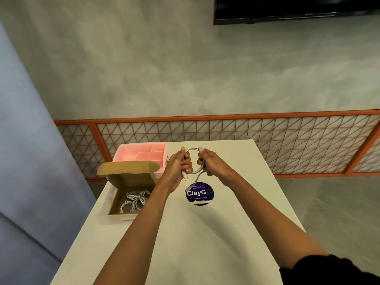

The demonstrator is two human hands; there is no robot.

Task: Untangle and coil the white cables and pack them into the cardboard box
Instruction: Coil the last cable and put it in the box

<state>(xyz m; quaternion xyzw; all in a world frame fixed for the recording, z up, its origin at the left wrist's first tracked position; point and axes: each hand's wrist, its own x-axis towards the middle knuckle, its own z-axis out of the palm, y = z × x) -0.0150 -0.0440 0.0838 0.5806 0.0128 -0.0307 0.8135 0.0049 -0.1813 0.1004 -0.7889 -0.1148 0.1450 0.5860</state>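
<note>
Cable (192,149): white, bent into one round loop at the middle of the frame, held up over the table (185,233). A plug hangs below the left hand, and the loose tail drops toward the round sticker (199,193).
Progress: several white cables (133,199) already lie bundled in the cardboard box (131,178). By my reading this one is mid-coil and not yet packed. Whether more wait out of view I cannot tell.
Left hand (178,163): fingers curled round the loop's left side, gripping it.
Right hand (208,161): fingers curled, gripping the loop's right side.
Box: open with its flap up, left of centre at the table's edge, just below the pink tray (144,154).
</note>
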